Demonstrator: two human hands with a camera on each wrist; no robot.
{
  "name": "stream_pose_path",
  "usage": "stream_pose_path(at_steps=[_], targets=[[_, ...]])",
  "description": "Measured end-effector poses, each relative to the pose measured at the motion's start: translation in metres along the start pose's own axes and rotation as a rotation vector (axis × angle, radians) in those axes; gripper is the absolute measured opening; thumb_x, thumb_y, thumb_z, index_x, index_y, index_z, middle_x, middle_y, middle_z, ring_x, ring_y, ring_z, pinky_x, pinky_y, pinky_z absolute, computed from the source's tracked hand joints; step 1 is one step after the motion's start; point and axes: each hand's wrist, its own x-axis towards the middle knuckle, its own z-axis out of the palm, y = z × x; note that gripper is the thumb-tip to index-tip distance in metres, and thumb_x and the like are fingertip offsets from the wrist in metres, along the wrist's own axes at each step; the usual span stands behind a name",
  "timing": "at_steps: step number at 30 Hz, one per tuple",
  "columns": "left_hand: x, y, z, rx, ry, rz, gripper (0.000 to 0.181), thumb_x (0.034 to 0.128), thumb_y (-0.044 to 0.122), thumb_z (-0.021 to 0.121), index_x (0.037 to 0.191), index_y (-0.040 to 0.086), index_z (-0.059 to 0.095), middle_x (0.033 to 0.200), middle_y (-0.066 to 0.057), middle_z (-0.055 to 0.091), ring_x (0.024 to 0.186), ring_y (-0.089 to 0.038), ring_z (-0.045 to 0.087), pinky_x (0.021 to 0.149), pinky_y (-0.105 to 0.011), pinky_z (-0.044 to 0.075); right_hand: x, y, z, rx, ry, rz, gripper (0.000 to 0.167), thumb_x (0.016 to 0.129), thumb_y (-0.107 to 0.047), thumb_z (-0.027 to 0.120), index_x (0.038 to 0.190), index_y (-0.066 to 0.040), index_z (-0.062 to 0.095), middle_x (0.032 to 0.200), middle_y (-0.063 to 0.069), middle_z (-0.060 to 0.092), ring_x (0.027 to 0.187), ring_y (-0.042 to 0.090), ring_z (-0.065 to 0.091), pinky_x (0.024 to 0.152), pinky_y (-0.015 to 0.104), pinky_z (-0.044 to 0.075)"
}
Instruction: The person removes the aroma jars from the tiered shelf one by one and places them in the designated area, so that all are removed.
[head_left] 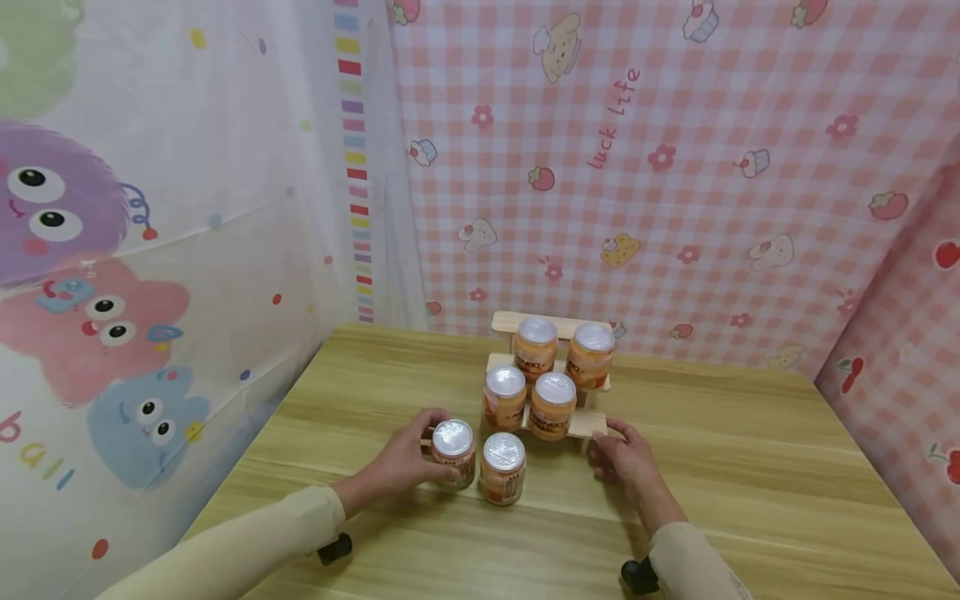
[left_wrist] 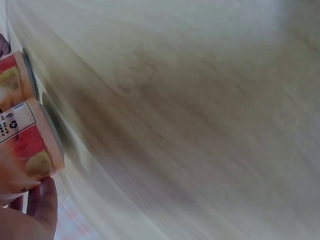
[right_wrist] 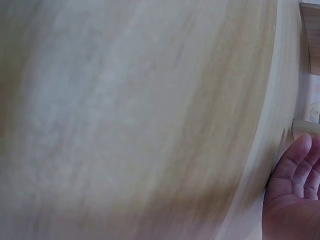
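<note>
My left hand [head_left: 408, 456] curls round an orange-labelled can [head_left: 454, 454] with a silver lid, which stands upright on the table. In the left wrist view, the fingers [left_wrist: 46, 200] touch the side of this can [left_wrist: 25, 150]. A second similar can [head_left: 504, 469] stands close to its right. Behind them is a small stepped wooden stand [head_left: 588, 422] carrying two cans on the lower step and two higher up. My right hand [head_left: 628, 462] grips the right end of the lowest step. The right wrist view shows its fingers [right_wrist: 292, 160] bent near the wood.
A wood-grain table [head_left: 735, 483] extends to both sides of the stand. Behind it hangs a pink checked cloth [head_left: 645, 192]; a white cloth [head_left: 247, 275] with cartoon figures hangs on the left. Dark wrist-mounted pieces [head_left: 639, 575] show at both sleeves.
</note>
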Motion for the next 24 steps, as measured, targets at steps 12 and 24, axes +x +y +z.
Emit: stream_pose_path(at_steps=[12, 24], targets=[[-0.004, 0.005, 0.002, -0.005, -0.020, 0.027, 0.071, 0.0724, -0.001, 0.086, 0.132, -0.002, 0.046, 0.123, -0.016, 0.055, 0.112, -0.034, 0.057, 0.089, -0.037, 0.053, 0.002, 0.000, 0.000, -0.009, 0.009, 0.011, 0.054, 0.100, -0.013, 0.060, 0.147, -0.005, 0.035, 0.083, 0.001, 0.062, 0.070, 0.012, 0.061, 0.059, 0.029, 0.053], [0.008, 0.000, -0.007, 0.054, -0.069, -0.049, 0.093, 0.0793, 0.027, 0.086, 0.152, 0.007, 0.031, 0.138, -0.017, 0.048, 0.127, -0.034, 0.049, 0.098, -0.046, 0.048, 0.003, 0.002, 0.000, -0.007, 0.016, 0.003, 0.053, 0.099, -0.011, 0.059, 0.146, -0.004, 0.036, 0.084, 0.001, 0.062, 0.070, 0.011, 0.061, 0.058, 0.028, 0.053]])
